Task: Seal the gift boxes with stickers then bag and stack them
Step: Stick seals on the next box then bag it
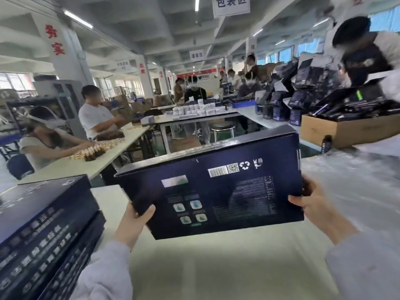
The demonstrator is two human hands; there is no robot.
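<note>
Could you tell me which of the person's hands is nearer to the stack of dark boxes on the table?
Left. The left hand grips the held gift box's corner just beside the stack of dark boxes; the right hand grips its far end.

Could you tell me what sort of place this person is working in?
Most likely a factory packing hall: a hanging white ceiling sign, seated workers sorting small amber bottles at long white tables, and an open brown cardboard carton of dark packages.

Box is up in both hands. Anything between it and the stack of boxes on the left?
Nothing visible. The gift box, held by the left hand and right hand, has only bare table between it and the stack.
</note>
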